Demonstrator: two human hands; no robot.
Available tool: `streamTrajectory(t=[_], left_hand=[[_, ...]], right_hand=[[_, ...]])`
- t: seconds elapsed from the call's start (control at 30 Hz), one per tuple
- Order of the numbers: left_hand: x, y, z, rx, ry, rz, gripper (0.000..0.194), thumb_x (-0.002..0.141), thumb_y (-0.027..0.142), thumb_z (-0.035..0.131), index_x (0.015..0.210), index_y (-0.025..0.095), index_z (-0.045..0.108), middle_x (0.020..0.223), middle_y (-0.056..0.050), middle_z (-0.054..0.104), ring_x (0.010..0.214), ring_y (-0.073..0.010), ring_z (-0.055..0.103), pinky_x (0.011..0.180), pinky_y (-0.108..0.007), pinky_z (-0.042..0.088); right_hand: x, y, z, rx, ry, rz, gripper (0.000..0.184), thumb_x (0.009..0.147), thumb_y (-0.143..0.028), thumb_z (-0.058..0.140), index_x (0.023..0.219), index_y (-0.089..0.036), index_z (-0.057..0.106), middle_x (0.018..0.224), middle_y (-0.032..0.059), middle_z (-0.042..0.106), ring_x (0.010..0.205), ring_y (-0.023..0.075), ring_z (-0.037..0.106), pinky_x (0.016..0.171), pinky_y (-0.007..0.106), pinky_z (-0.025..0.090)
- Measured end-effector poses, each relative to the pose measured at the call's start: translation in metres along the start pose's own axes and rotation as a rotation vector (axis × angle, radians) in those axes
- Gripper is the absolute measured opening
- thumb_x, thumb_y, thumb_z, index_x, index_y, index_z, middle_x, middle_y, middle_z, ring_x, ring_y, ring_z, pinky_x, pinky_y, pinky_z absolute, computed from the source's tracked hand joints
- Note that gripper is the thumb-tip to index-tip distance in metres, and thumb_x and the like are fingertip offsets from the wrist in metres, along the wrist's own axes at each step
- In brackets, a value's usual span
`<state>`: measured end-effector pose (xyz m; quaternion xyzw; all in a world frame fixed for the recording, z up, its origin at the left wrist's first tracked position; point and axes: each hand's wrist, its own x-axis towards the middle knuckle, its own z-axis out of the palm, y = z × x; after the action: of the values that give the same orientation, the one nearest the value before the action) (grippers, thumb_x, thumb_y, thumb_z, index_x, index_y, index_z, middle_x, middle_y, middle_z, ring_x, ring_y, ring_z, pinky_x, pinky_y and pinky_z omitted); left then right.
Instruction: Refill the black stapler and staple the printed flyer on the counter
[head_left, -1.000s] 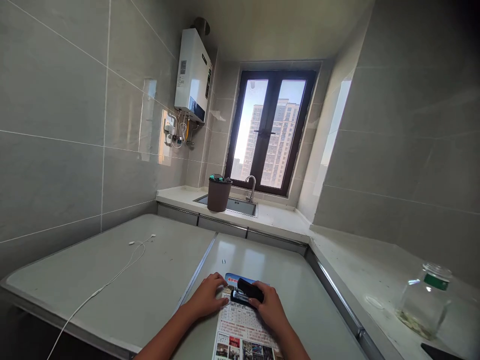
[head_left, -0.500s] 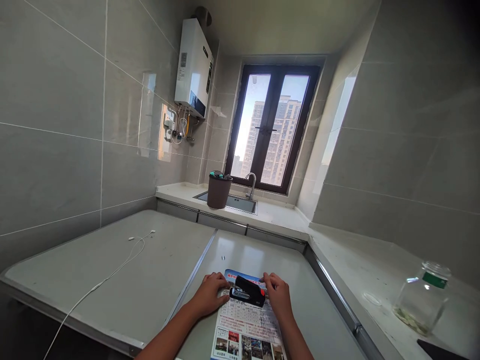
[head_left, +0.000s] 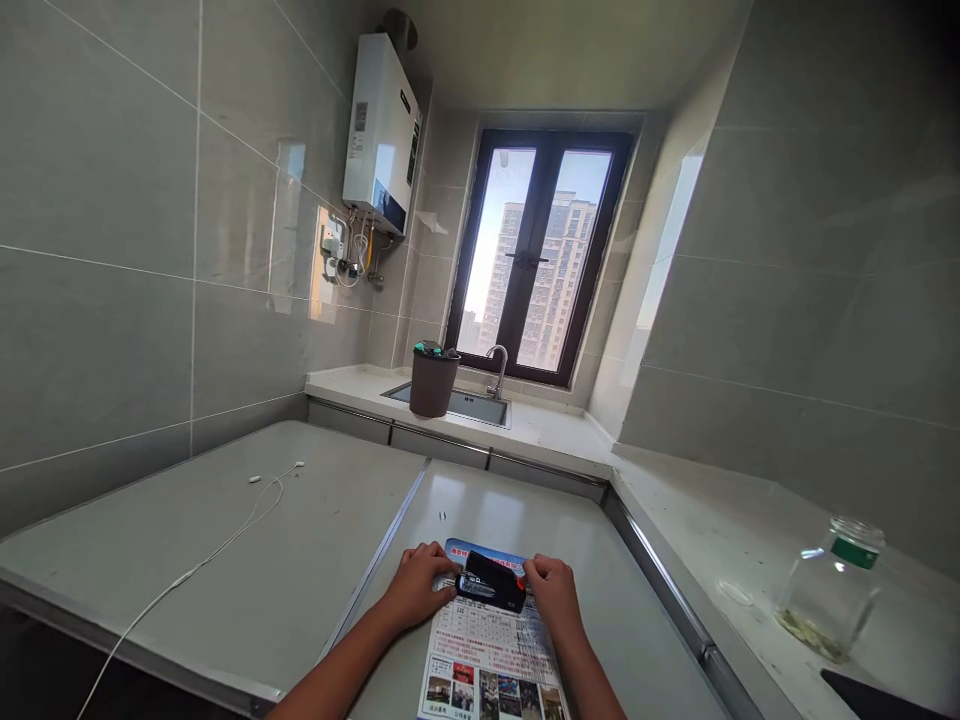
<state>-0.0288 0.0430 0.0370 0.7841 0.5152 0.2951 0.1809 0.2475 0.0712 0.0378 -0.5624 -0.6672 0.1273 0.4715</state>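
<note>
A black stapler (head_left: 490, 584) with a red part at its right end lies across a printed flyer (head_left: 487, 640) on the table. My left hand (head_left: 421, 583) has its thumb and fingers closed about the stapler's left end. At the other end my right hand (head_left: 553, 587) is closed, its thumb and finger against the red part. The fingertips of both hands partly cover the ends of the stapler. Near the flyer's top the stapler hides some of the print.
A white cable (head_left: 217, 548) runs over the folding table (head_left: 330, 540). Beyond it, a brown bin (head_left: 433, 385) stands by the sink (head_left: 480, 405). On the right counter (head_left: 675, 500) are a glass jar (head_left: 831, 595) and a dark flat thing (head_left: 870, 697).
My right fingers have closed in on the red part at the stapler's right end. My left hand keeps its hold. The whole view has shifted slightly.
</note>
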Motion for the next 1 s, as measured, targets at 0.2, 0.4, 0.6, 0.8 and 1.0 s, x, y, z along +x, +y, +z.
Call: streamTrajectory(t=[0.2,0.4,0.6,0.8,1.0], left_hand=[[0.001,0.000,0.003,0.004,0.025,-0.028,0.031,0.076,0.029,0.072,0.107,0.032,0.077,0.114,-0.003,0.067,0.112,-0.0263,0.059,0.101,-0.040,0.033],[0.002,-0.007,0.003,-0.042,0.038,-0.030,0.031,0.076,0.032,0.072,0.106,0.027,0.076,0.111,-0.004,0.069,0.107,-0.0260,0.061,0.101,-0.039,0.034],[0.004,-0.013,0.003,-0.158,0.073,-0.013,0.022,0.082,0.034,0.067,0.098,0.022,0.076,0.106,-0.007,0.073,0.102,-0.0264,0.063,0.098,-0.039,0.039],[0.005,-0.012,-0.001,-0.386,0.161,0.013,0.020,0.086,0.035,0.063,0.096,0.020,0.072,0.103,-0.008,0.073,0.102,-0.0269,0.064,0.094,-0.037,0.046],[0.005,-0.009,-0.003,-1.164,0.016,-0.088,0.047,0.085,0.053,0.072,0.114,0.017,0.067,0.116,-0.013,0.073,0.112,-0.0284,0.069,0.106,-0.044,0.047]], right_hand=[[0.001,0.008,0.005,0.005,-0.016,0.042,0.038,0.076,-0.039,0.047,0.043,-0.024,0.035,0.045,-0.0050,0.033,0.048,0.0123,0.039,0.052,0.027,0.024],[-0.004,-0.009,0.003,0.016,0.001,-0.010,0.049,0.088,-0.047,0.046,0.046,-0.022,0.048,0.050,-0.0015,0.046,0.054,0.0150,0.046,0.059,0.028,0.034],[-0.012,-0.034,0.001,-0.004,-0.155,-0.180,0.026,0.077,-0.044,0.076,0.094,-0.024,0.077,0.095,0.0062,0.069,0.094,0.0253,0.062,0.083,0.033,0.049],[-0.018,-0.037,0.000,-0.022,-0.213,-0.231,0.017,0.075,-0.026,0.074,0.092,-0.023,0.074,0.103,0.0070,0.072,0.099,0.0264,0.065,0.087,0.036,0.054],[-0.021,-0.034,0.003,-0.058,-0.057,-0.564,0.049,0.081,-0.007,0.056,0.124,-0.027,0.069,0.124,0.0068,0.073,0.115,0.0255,0.069,0.098,0.041,0.058]])
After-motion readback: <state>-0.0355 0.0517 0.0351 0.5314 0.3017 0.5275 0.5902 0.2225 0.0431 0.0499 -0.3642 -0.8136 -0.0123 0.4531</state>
